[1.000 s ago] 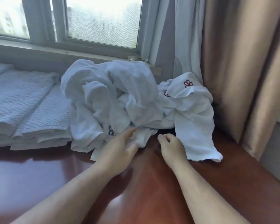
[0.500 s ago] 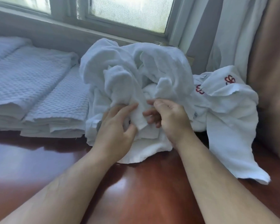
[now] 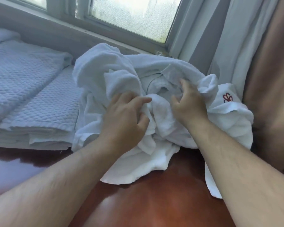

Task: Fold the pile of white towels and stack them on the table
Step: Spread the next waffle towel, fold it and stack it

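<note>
The pile (image 3: 154,89) of crumpled white towels sits in the middle of the frame on the table (image 3: 162,194), its back against the wall under the window (image 3: 129,15). Both hands are buried in its front. The left hand (image 3: 126,118) comes in from the lower left, back of the hand up, forefinger stretched toward the centre and the other fingers curled into a fold of cloth, gripping it. The right hand (image 3: 188,102) comes in from the lower right, fingers bent and dug into a bunched towel, grasping it just right of the left hand. A loose edge of the pile spills toward the lower centre over the glossy red-brown wood, and another strip hangs behind the right forearm. A towel at the right of the pile shows a small red embroidered logo (image 3: 227,97). At the left of the frame, touching the pile, lies a stack (image 3: 36,112) of folded quilted white towels. A curtain (image 3: 261,63) hangs at the upper right, beside the pile.
</note>
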Motion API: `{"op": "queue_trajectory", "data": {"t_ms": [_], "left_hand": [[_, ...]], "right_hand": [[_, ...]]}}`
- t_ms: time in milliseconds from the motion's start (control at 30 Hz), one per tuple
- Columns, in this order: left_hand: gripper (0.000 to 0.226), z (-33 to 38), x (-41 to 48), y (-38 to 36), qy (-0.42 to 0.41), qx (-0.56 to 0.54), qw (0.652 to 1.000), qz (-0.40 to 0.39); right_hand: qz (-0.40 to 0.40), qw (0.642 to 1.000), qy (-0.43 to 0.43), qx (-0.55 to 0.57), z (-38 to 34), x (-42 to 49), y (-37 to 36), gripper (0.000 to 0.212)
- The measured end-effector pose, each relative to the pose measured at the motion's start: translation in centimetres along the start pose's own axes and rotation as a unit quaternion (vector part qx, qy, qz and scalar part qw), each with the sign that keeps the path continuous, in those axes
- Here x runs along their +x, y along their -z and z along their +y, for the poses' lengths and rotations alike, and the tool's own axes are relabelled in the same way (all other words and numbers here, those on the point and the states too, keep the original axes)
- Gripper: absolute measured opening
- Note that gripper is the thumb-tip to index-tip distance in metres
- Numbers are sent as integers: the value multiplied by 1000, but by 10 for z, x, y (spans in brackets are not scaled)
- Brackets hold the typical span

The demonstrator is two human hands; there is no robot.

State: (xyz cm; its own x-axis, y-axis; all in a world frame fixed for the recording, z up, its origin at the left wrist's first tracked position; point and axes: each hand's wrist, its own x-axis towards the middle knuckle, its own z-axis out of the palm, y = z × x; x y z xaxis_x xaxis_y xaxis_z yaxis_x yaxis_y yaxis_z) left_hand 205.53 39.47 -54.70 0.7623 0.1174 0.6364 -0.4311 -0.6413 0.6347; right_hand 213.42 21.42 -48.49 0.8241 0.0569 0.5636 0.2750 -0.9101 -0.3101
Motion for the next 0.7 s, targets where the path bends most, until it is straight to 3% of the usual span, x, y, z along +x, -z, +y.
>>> {"op": "queue_trajectory", "data": {"t_ms": [100, 167, 267, 367, 500, 600, 700], "left_hand": [[51, -11, 12, -9, 52, 10, 998, -16], [56, -21, 16, -12, 64, 25, 997, -47], [61, -33, 20, -11, 64, 48, 992, -98], [63, -37, 21, -7, 71, 48, 987, -134], [64, -31, 26, 3, 64, 41, 982, -173], [57, -18, 28, 17, 71, 4, 982, -173], [46, -3, 29, 32, 85, -31, 986, -140]], "right_hand": [[-86, 984, -84, -129, -4, 31, -13, 75], [-107, 975, -120, -153, -5, 48, -19, 86], [-96, 966, -142, -191, 4, 62, -28, 70], [-61, 955, -79, -280, 7, 69, -30, 35], [-154, 891, 71, -422, -11, 80, 4, 24], [-163, 905, 78, -385, -24, 84, 35, 28], [-165, 976, -33, -140, -37, 80, 52, 44]]}}
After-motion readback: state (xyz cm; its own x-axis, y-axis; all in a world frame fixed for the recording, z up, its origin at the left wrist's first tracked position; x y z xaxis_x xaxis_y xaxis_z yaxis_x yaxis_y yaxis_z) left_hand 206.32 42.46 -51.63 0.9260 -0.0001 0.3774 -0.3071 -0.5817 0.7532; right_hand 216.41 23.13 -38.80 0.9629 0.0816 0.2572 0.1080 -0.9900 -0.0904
